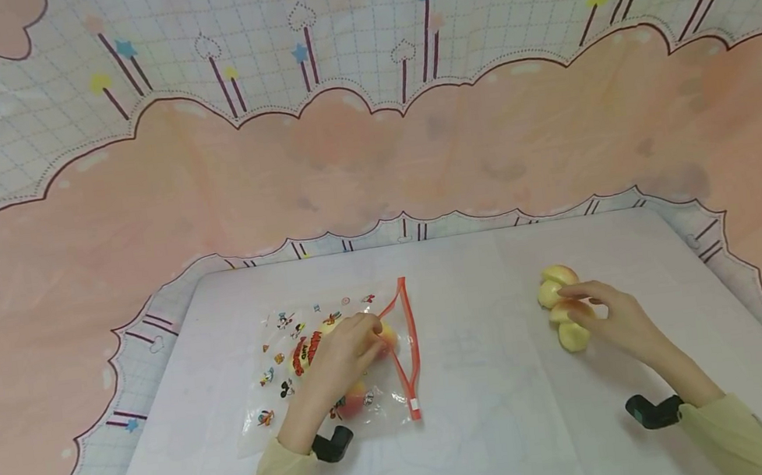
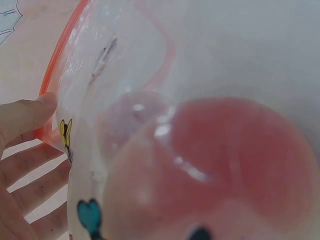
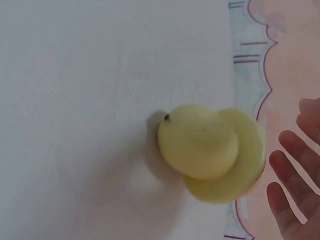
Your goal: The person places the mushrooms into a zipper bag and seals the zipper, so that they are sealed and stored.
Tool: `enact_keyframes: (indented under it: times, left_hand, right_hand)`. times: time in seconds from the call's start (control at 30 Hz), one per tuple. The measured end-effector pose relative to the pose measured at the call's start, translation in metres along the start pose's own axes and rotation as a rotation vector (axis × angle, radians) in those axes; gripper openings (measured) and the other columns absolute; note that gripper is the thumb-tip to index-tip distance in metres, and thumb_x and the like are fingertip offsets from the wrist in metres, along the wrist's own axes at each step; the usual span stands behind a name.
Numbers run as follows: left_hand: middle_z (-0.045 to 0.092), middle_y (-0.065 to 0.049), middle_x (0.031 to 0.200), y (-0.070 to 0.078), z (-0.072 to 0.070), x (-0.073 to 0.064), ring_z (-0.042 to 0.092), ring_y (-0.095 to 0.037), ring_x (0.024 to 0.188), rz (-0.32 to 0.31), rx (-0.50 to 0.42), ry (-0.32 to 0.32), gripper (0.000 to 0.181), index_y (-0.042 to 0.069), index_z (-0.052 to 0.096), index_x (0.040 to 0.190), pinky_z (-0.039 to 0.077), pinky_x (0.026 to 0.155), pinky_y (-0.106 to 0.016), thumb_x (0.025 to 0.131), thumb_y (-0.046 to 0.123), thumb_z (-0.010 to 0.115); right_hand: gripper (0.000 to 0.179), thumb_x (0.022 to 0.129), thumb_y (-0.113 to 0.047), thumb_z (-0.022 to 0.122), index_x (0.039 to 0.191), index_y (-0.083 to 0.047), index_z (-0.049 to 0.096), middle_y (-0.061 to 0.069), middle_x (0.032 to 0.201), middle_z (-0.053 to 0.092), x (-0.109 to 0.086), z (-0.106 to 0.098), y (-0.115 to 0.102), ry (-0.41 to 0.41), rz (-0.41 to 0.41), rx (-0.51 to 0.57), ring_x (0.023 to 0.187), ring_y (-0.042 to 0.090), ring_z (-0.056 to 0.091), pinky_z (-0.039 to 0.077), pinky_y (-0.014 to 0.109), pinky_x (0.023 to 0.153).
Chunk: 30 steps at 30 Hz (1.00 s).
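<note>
Pinching bag (image 1: 298, 353) by its red edge between fingers of left hand (image 1: 344, 358), with red fruit (image 1: 352, 402) inside, under and near them. Holding right hand (image 1: 615, 320) open, fingers loosely spread over and beside yellow fruit (image 1: 574, 338); unclear if touching. Set on white table (image 1: 487, 421), beneath both hands. Backed, well beyond fingers, by peach cloud-print cloth (image 1: 372, 160), also visible past table's sides.

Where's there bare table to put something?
Mostly the middle of the tabletop, between the clear bag and the yellow pieces; also the far right corner, beyond the right hand. Crowded: the bag under the left hand, and around the pieces.
</note>
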<state>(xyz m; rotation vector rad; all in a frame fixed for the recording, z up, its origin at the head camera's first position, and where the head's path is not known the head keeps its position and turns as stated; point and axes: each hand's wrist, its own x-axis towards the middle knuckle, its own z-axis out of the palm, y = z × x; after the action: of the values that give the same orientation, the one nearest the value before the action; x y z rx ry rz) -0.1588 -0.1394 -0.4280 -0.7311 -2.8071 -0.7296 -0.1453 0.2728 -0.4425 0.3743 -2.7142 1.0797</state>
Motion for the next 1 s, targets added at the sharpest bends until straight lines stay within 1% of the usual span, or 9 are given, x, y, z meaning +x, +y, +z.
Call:
enact_keyframes:
  times: [0.1, 0.3, 0.4, 0.47, 0.53, 0.63, 0.67, 0.77, 1.0]
  left_hand:
    - [0.066, 0.004, 0.099, 0.000, 0.000, 0.000, 0.053, -0.011, 0.086, 0.000, 0.004, 0.000, 0.016, 0.013, 0.062, 0.100, 0.052, 0.076, -0.029, 0.087, 0.019, 0.071]
    - [0.065, 0.004, 0.099, 0.000, 0.001, 0.000, 0.053, -0.011, 0.086, -0.011, 0.012, -0.009, 0.017, 0.014, 0.062, 0.100, 0.052, 0.077, -0.029, 0.087, 0.020, 0.071]
    - [0.065, 0.004, 0.099, 0.000, 0.001, -0.001, 0.053, -0.011, 0.086, -0.013, 0.013, -0.011, 0.017, 0.014, 0.062, 0.100, 0.052, 0.077, -0.029, 0.087, 0.020, 0.071]
    - [0.065, 0.004, 0.100, 0.000, 0.001, -0.001, 0.053, -0.011, 0.086, -0.015, 0.010, -0.011, 0.017, 0.014, 0.062, 0.100, 0.052, 0.077, -0.029, 0.087, 0.020, 0.071]
    - [0.065, 0.004, 0.100, 0.000, 0.001, -0.001, 0.053, -0.011, 0.087, -0.018, 0.008, -0.012, 0.016, 0.014, 0.062, 0.100, 0.052, 0.077, -0.030, 0.087, 0.020, 0.070]
    - [0.065, 0.003, 0.101, 0.000, 0.001, -0.001, 0.053, -0.012, 0.087, -0.022, 0.001, -0.014, 0.016, 0.014, 0.062, 0.100, 0.052, 0.078, -0.030, 0.087, 0.020, 0.070]
    - [0.065, 0.003, 0.101, 0.000, 0.001, -0.001, 0.053, -0.012, 0.088, -0.023, -0.001, -0.015, 0.016, 0.014, 0.062, 0.100, 0.052, 0.078, -0.030, 0.087, 0.020, 0.070]
    - [0.065, 0.003, 0.101, 0.000, 0.001, -0.002, 0.053, -0.012, 0.088, -0.023, -0.009, -0.015, 0.016, 0.013, 0.062, 0.100, 0.052, 0.078, -0.030, 0.088, 0.020, 0.070]
    - [0.065, 0.003, 0.100, 0.000, 0.001, -0.002, 0.054, -0.013, 0.087, -0.017, -0.018, -0.012, 0.015, 0.013, 0.062, 0.099, 0.051, 0.077, -0.031, 0.088, 0.018, 0.069]
  right_hand:
    - [0.026, 0.091, -0.013, 0.064, 0.115, -0.004, 0.064, 0.015, 0.114, 0.066, -0.002, -0.003, 0.008, 0.014, 0.008, 0.018, 0.103, -0.026, 0.038, 0.038, 0.011, 0.086]
    - [0.036, 0.091, -0.020, 0.065, 0.122, -0.002, 0.060, 0.020, 0.121, 0.062, -0.006, -0.009, 0.019, 0.004, 0.078, 0.014, 0.097, -0.026, 0.038, 0.037, 0.006, 0.084]
    - [0.040, 0.092, -0.024, 0.065, 0.125, -0.002, 0.058, 0.021, 0.124, 0.061, -0.007, -0.010, 0.024, -0.023, 0.121, 0.014, 0.097, -0.024, 0.039, 0.039, 0.008, 0.082]
    - [0.042, 0.093, -0.027, 0.063, 0.126, -0.002, 0.057, 0.021, 0.125, 0.060, -0.007, -0.010, 0.026, -0.041, 0.159, 0.006, 0.100, -0.014, 0.047, 0.041, 0.011, 0.081]
    - [0.045, 0.094, -0.031, 0.061, 0.128, -0.001, 0.055, 0.023, 0.127, 0.059, -0.008, -0.009, 0.028, -0.063, 0.205, 0.002, 0.106, 0.004, 0.055, 0.044, 0.016, 0.081]
    - [0.052, 0.095, -0.037, 0.058, 0.131, 0.000, 0.052, 0.026, 0.129, 0.056, -0.007, -0.007, 0.031, -0.098, 0.279, 0.013, 0.111, 0.035, 0.057, 0.050, 0.034, 0.086]
    - [0.054, 0.095, -0.039, 0.057, 0.132, 0.000, 0.051, 0.027, 0.130, 0.055, -0.007, -0.006, 0.032, -0.108, 0.296, 0.021, 0.113, 0.041, 0.055, 0.050, 0.041, 0.086]
    - [0.058, 0.096, -0.041, 0.055, 0.134, 0.000, 0.048, 0.028, 0.134, 0.052, -0.007, -0.004, 0.034, -0.130, 0.337, 0.044, 0.116, 0.046, 0.052, 0.048, 0.055, 0.087]
    - [0.062, 0.095, -0.046, 0.055, 0.136, 0.000, 0.046, 0.028, 0.134, 0.051, -0.006, 0.003, 0.037, -0.169, 0.389, 0.037, 0.118, 0.044, 0.051, 0.047, 0.054, 0.087]
